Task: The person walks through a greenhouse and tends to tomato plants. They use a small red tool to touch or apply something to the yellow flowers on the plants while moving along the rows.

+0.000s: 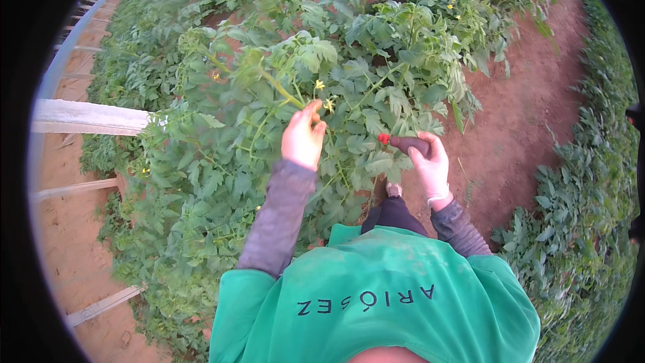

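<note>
My left hand [305,136] reaches into the tomato plants, its fingertips closed at a green tomato stem [282,89], next to small yellow tomato flowers [320,84]. In my right hand [432,164], which looks gloved, is a small dark reddish squeeze bottle [410,146] with a red tip [384,138]. The tip points left, towards the leaves below the flowers. What the bottle contains is hidden.
Dense tomato foliage [227,161] fills the middle and left. A reddish soil path [524,96] runs along the right, with another plant row [569,252] beyond it. Pale posts [95,117] stand at the left edge. My shoe [394,190] is on the soil.
</note>
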### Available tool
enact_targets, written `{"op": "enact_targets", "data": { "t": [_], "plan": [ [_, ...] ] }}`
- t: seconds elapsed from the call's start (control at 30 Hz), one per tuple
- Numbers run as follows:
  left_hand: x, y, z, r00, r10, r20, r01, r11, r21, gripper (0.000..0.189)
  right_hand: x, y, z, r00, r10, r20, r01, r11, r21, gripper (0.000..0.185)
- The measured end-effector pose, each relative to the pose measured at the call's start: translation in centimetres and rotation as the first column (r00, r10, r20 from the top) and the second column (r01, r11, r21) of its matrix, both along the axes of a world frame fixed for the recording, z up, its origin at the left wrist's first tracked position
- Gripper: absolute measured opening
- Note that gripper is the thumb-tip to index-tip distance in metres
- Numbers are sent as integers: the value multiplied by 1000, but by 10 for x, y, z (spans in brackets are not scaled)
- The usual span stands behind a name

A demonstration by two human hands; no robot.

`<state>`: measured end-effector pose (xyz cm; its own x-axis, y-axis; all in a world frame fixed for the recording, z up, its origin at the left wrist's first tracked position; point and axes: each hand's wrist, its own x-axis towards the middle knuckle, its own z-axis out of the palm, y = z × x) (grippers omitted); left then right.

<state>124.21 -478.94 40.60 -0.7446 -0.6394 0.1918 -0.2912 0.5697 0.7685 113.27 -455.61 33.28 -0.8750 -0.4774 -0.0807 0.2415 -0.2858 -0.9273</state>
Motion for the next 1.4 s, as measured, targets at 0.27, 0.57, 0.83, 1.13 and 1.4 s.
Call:
{"op": "enact_targets", "data": {
  "t": [0.27, 0.57, 0.83, 1.13, 1.4],
  "plan": [
    [-50, -25, -64, 900, 242, 362, -299, 948, 108, 38, -75, -64, 28, 914, 136, -382, -61, 977, 203, 35],
    [-41, -12, -79, 924, 348, 160, -383, 851, 359, 39, -75, -122, 24, 779, 326, -536, -218, 942, 256, 36],
    [-41, -19, -63, 904, 425, 46, -332, 632, 700, 33, -85, -119, 19, 822, 338, -460, -236, 935, 265, 35],
    [-46, -17, -36, 884, 447, 139, -348, 428, 834, 44, -76, -126, 29, 693, 327, -642, -238, 945, 224, 38],
    [-49, -19, -40, 885, 443, 147, -354, 431, 830, 46, -81, -123, 35, 659, 322, -680, -180, 945, 273, 36]
  ]
}}
